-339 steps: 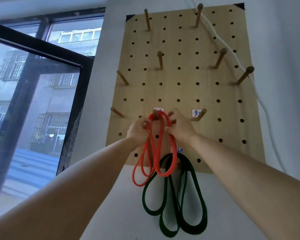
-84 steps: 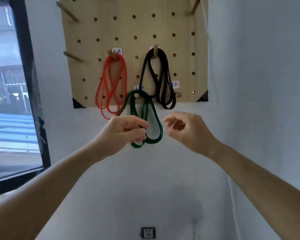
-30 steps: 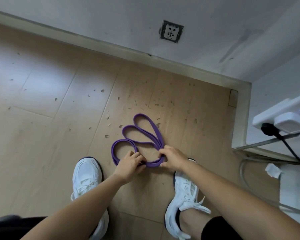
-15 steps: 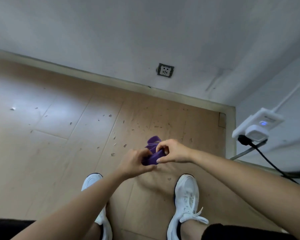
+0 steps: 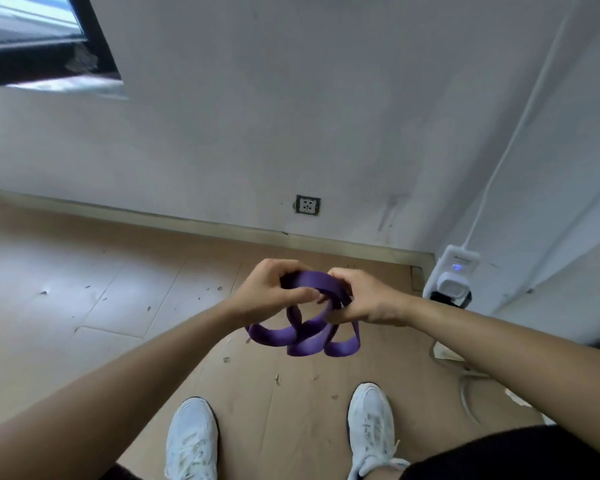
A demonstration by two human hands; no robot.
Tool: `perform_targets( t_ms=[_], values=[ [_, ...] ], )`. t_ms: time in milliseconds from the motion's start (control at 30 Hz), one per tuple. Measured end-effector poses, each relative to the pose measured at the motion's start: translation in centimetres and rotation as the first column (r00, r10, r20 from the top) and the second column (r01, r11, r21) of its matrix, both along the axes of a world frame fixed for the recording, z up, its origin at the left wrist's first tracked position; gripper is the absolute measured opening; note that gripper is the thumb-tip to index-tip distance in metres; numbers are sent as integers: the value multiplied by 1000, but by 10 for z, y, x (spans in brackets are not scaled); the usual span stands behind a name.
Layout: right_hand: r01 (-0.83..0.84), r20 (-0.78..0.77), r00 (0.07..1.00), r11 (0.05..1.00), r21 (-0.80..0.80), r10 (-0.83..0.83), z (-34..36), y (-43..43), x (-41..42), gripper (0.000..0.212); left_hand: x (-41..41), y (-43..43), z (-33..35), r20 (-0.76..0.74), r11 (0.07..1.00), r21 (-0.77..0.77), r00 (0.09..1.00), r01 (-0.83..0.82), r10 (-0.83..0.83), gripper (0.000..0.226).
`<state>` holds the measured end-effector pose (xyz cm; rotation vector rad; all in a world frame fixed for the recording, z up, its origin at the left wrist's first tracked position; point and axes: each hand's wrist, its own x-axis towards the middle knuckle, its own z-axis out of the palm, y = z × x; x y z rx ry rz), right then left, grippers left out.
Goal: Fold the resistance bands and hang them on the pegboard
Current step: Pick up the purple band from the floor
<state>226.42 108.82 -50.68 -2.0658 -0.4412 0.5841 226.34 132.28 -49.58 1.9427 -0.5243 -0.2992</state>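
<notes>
Now both hands are up in front of the body, and between them is the purple resistance band (image 5: 305, 336), well clear of the wooden floor (image 5: 84, 306). Left hand (image 5: 269, 294) grips its gathered top, right hand (image 5: 364, 301) pinches the same bunch from the other side. Three loops droop beneath the knuckles, above two white sneakers (image 5: 192, 441).

Left hand (image 5: 269, 296) and right hand (image 5: 368, 303): bare, forearms (image 5: 136, 386) likewise. Right sneaker (image 5: 371, 424): white, laced, grey-scuffed. Left sneaker (image 5: 192, 441), left of the right sneaker: identical. Black garment (image 5: 516, 455): just right of the right sneaker.
</notes>
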Motion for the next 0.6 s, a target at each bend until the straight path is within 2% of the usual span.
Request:
perform_targets(
  t_ms=[167,233,300,367,433,533,600],
  values=[
    [94,50,994,994,54,-97,23,3,-5,39,2,3,50,-117,958,-266,990,-106,77,10],
    [137,74,987,987,81,-143,39,4,-3,36,3,6,64,-154,934,-325,983,-147,101,7],
    [177,117,975,977,119,-191,56,2,1,31,7,10,75,-186,910,-362,972,-204,144,14],
    [212,158,958,963,165,-238,74,-2,9,28,13,14,85,-203,897,-375,965,-235,168,18],
    [257,152,941,932,256,-301,93,-7,16,28,22,19,95,-205,904,-361,965,-228,162,10],
    [303,95,921,848,434,-377,127,-13,24,24,35,20,112,-159,925,-321,974,-205,161,27],
    [314,100,906,810,495,-412,149,-15,32,15,44,16,127,-109,939,-287,981,-188,163,24]
  ],
)
